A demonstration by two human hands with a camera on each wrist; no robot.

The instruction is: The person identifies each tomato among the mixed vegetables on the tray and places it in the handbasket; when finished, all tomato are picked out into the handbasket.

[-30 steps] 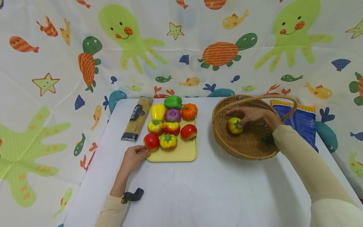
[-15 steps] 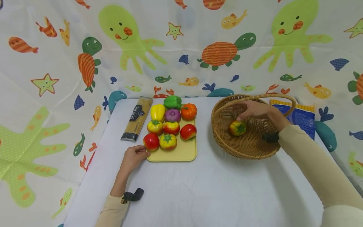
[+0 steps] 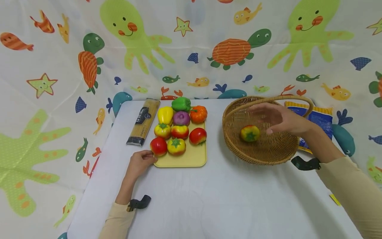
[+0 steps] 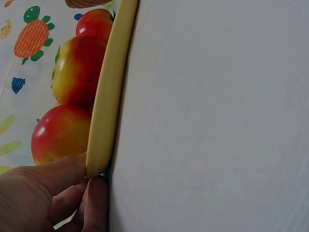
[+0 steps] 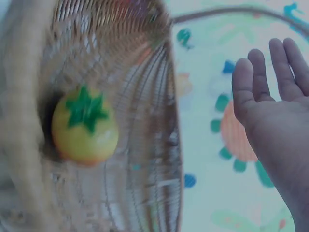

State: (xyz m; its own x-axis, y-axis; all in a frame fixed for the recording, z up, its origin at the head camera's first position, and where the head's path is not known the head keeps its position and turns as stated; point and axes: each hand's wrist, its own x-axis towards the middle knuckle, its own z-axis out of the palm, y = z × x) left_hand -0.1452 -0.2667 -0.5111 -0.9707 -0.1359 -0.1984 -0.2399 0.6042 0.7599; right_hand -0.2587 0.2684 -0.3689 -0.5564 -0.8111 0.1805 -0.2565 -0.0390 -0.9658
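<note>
My left hand (image 3: pixel 139 164) pinches the near left corner of a yellow tray (image 3: pixel 191 159); in the left wrist view the thumb lies on the rim (image 4: pixel 104 130) with fingers beneath it. On the tray sit several toy fruits and vegetables, among them a green pepper (image 3: pixel 181 104), a yellow pepper (image 3: pixel 165 115), a purple onion (image 3: pixel 181 118) and a small orange pumpkin (image 3: pixel 198 114). My right hand (image 3: pixel 283 119) is above the wicker basket (image 3: pixel 262 156), fingers spread and holding nothing. Inside the basket lies one yellow-and-red toy fruit (image 3: pixel 250 133) with a green star-shaped leaf top (image 5: pixel 87 108).
A pack of spaghetti (image 3: pixel 144 122) lies left of the tray. Behind the basket, at its right, is a blue and yellow bag (image 3: pixel 320 122). The basket's handle (image 3: pixel 293 98) arches over its back side. A cloth printed with sea animals hangs behind the white table (image 3: pixel 209 199).
My right hand has let go of the toy fruit in the basket and drawn back to the right and up. The fruit stays in the basket. My left hand keeps its place at the tray.
</note>
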